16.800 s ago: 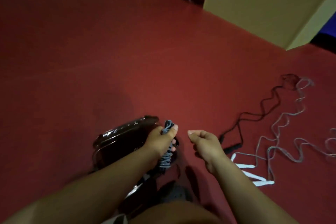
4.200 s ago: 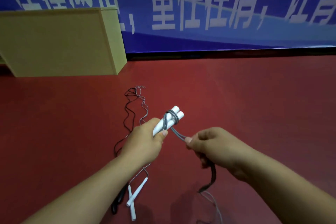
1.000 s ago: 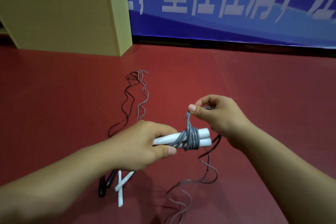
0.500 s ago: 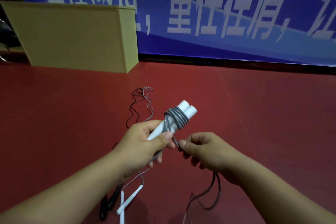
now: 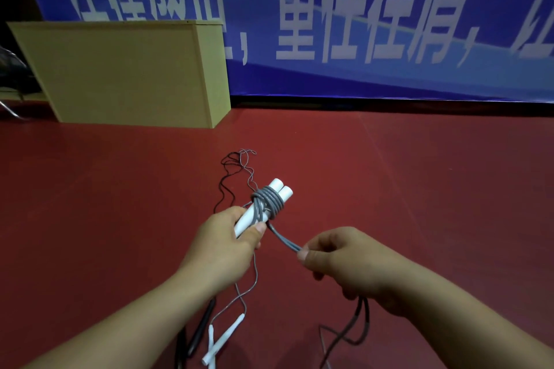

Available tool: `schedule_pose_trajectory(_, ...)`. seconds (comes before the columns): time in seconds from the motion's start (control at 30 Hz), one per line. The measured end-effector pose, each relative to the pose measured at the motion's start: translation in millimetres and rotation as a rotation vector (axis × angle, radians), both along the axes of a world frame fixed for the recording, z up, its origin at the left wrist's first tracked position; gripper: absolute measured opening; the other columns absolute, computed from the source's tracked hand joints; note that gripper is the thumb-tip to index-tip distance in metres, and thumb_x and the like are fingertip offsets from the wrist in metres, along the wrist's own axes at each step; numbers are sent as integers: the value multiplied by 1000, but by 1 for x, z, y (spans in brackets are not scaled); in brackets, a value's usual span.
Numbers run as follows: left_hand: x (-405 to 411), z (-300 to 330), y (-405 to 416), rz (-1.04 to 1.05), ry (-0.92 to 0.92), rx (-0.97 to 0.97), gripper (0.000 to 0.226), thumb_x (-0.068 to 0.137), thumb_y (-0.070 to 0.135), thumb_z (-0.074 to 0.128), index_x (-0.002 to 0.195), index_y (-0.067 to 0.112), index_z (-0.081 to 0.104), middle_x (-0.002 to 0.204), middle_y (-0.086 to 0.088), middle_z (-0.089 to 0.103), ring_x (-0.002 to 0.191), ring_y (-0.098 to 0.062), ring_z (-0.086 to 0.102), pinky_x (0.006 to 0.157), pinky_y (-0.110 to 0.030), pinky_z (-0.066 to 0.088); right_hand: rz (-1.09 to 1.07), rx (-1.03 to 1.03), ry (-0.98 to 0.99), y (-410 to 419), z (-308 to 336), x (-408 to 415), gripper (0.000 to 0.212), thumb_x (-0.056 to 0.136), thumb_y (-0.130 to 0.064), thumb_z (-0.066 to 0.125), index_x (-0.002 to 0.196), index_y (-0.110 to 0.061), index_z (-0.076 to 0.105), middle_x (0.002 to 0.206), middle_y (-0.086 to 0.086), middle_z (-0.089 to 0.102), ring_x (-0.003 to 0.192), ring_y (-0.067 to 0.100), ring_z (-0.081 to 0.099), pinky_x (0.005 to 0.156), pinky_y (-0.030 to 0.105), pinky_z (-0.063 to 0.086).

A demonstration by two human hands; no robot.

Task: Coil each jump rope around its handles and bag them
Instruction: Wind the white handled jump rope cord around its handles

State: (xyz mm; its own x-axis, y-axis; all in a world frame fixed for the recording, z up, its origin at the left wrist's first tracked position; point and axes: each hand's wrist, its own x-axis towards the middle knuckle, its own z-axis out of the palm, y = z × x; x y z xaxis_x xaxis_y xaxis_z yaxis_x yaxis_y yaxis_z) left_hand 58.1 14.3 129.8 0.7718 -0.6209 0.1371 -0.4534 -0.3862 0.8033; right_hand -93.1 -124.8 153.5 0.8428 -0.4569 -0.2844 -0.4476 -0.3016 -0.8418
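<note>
Gripping the two white handles (image 5: 271, 205) in my left hand (image 5: 223, 241), I point them up and away, grey rope (image 5: 267, 199) coiled near their tips. My right hand (image 5: 344, 260) pinches the rope's doubled strands just right of them, slack trailing to the red floor (image 5: 419, 189).

Bare forearms and hands (image 5: 221, 244), sleeveless.

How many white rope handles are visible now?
4: two white handles side by side in the left hand, and two white handles on the floor below it. Others may be hidden.
</note>
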Motion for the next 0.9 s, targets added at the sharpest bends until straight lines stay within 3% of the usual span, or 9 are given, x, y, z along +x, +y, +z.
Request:
schedule_pose_trajectory(0.1, 7, -2, 0, 28, -58, 33, 12, 91, 32, 63, 81, 26, 64, 71, 1, 70, 59, -24, 66, 63, -44, 54, 13, -86, 54, -2, -3, -1, 31, 90, -38, 62, 85, -9, 70, 70, 3, 61, 49, 14, 42, 50, 24, 35)
schedule_pose_trajectory(0.3, 9, -8, -1, 33, -115, 81, 9, 90, 31, 63, 83, 26, 62, 71, 1, 69, 61, -23, 66, 65, -43, 55, -57, -27, 38, -2, -3, 1, 28, 93, -29, 60, 86, -4, 69, 73, 11, 60, 49, 19, 37, 46, 23, 30)
schedule_pose_trajectory(0.43, 13, -11, -2, 54, -126, 111, 11, 90, 32, 63, 83, 24, 63, 71, 1, 69, 61, -23, 66, 65, -41, 55, -48, -40, 32, -2, -2, 0, 26, 91, -31, 63, 83, -7, 71, 73, 8, 63, 48, 14, 39, 43, 21, 30)
schedule_pose_trajectory(0.53, 16, -14, -2, 55, -107, 123, 9, 91, 31, 63, 85, 24, 64, 71, 0, 70, 62, -24, 67, 65, -41, 56, 23, -82, -4, 0, 2, -2, 28, 91, -36, 64, 84, -10, 71, 70, -2, 64, 44, 1, 42, 43, 15, 33)
schedule_pose_trajectory(0.77, 19, -15, -3, 24, -168, 127, 7, 90, 31, 65, 86, 24, 63, 68, 1, 68, 62, -19, 63, 61, -32, 49, 88, -82, -152, 12, 12, 1, 26, 86, -29, 68, 72, -7, 65, 55, -5, 38, 46, 8, 30, 44, 20, 26)
schedule_pose_trajectory(0.9, 16, -11, -5, 6, -223, 109, 9, 90, 31, 65, 85, 24, 62, 69, 0, 64, 66, -22, 59, 59, -31, 42, 94, -30, -249, 16, 16, 5, 24, 84, -23, 67, 67, -8, 62, 59, 3, 38, 47, 11, 28, 43, 21, 23)
